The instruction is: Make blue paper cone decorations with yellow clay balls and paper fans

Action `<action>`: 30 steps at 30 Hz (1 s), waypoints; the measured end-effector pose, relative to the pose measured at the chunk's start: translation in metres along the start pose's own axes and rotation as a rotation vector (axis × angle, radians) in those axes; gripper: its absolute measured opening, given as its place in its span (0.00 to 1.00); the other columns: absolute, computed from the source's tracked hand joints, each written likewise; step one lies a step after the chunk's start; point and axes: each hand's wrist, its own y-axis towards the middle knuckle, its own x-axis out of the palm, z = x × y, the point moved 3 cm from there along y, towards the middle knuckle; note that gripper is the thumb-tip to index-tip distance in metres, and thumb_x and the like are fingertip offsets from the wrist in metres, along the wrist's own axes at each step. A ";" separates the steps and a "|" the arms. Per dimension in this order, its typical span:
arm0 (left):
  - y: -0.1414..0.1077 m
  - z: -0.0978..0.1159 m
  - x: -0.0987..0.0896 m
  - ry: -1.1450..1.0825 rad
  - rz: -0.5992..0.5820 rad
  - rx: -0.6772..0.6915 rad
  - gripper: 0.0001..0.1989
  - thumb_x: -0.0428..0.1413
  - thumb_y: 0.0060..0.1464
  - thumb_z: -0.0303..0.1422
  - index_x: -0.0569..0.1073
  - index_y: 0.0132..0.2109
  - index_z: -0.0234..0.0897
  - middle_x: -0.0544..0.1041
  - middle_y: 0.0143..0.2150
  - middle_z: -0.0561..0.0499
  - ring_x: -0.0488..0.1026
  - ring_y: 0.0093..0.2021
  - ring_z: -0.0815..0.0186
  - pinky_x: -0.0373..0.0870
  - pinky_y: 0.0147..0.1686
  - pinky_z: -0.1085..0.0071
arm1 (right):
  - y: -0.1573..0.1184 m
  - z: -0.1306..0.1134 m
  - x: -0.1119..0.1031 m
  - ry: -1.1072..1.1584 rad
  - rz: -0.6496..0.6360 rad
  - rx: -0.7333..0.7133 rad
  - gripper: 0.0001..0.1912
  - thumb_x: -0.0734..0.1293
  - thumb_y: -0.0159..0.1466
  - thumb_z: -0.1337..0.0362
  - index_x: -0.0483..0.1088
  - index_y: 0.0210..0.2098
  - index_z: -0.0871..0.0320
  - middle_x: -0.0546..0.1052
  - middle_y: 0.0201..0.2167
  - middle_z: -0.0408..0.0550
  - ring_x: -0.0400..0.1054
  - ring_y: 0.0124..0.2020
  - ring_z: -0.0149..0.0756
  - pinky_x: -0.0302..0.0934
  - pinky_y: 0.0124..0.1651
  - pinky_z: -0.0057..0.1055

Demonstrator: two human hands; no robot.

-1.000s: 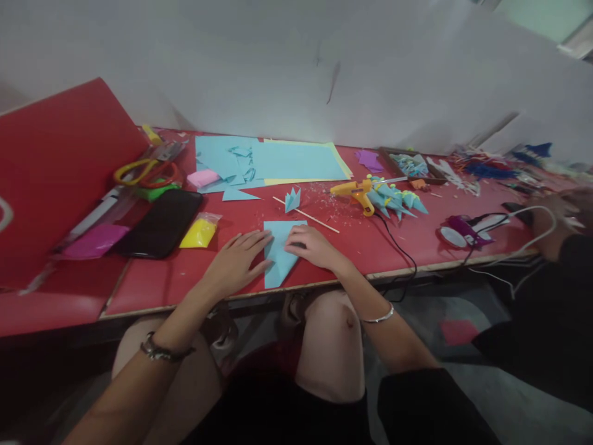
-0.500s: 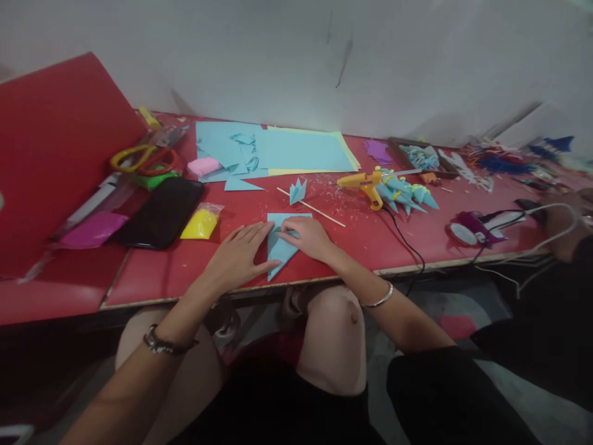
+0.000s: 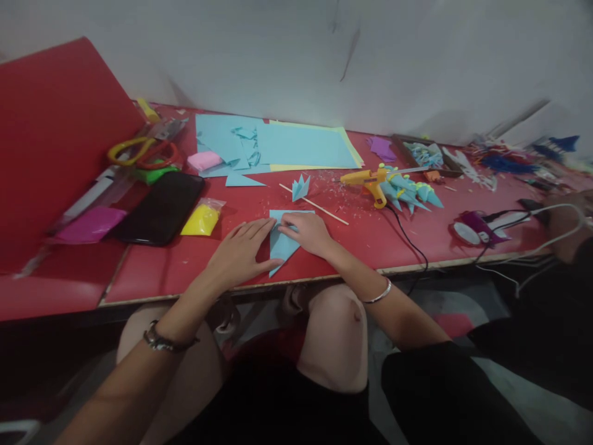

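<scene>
Near the centre of the frame, a light blue folded paper lies on the red table, with a straight upper edge and narrowing to a point at its bottom left. The left hand is placed flat at the left edge of this paper; its fingers are stretched and close together, the thumb is spread well apart, touching near the lower point, and it does not grip anything. The right hand rests over the upper part of the paper, with fingers bent and thumb near to them; whether they pinch the paper, I cannot tell. Just above the paper stands a small pleated blue piece, and a thin wooden stick runs slantwise beside it. To the right of the centre there is an orange glue gun, its back end close to blue paper cones with yellow trims. On the left side lie a yellow packet, a black phone and scissors. Large blue sheets occupy the upper middle. At the right edge, another person's hand is seen, blurred.
</scene>
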 end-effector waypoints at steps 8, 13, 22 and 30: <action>-0.002 0.004 0.001 0.010 0.030 -0.001 0.39 0.47 0.50 0.54 0.53 0.63 0.34 0.60 0.63 0.41 0.58 0.61 0.55 0.53 0.58 0.59 | 0.002 0.003 0.002 0.028 0.009 -0.018 0.12 0.60 0.63 0.56 0.67 0.31 0.57 0.74 0.28 0.43 0.64 0.30 0.32 0.44 0.30 0.27; -0.004 0.005 0.001 0.034 0.052 -0.021 0.40 0.46 0.50 0.55 0.53 0.62 0.33 0.60 0.62 0.41 0.58 0.60 0.54 0.52 0.59 0.59 | 0.001 0.005 0.003 0.055 0.029 -0.041 0.12 0.60 0.63 0.56 0.67 0.30 0.57 0.73 0.28 0.43 0.63 0.30 0.31 0.45 0.32 0.26; -0.012 0.009 0.002 0.077 0.075 -0.174 0.41 0.47 0.49 0.54 0.53 0.62 0.31 0.60 0.62 0.38 0.58 0.60 0.50 0.48 0.60 0.53 | 0.002 0.004 0.004 0.040 0.068 -0.050 0.13 0.57 0.65 0.58 0.66 0.28 0.59 0.71 0.28 0.45 0.62 0.33 0.33 0.47 0.35 0.28; -0.016 0.009 0.002 0.073 0.085 -0.162 0.39 0.47 0.50 0.53 0.53 0.63 0.34 0.60 0.62 0.40 0.58 0.60 0.51 0.48 0.60 0.53 | 0.003 0.001 0.002 0.018 0.026 -0.029 0.12 0.57 0.65 0.60 0.66 0.30 0.59 0.71 0.29 0.45 0.62 0.34 0.33 0.46 0.35 0.29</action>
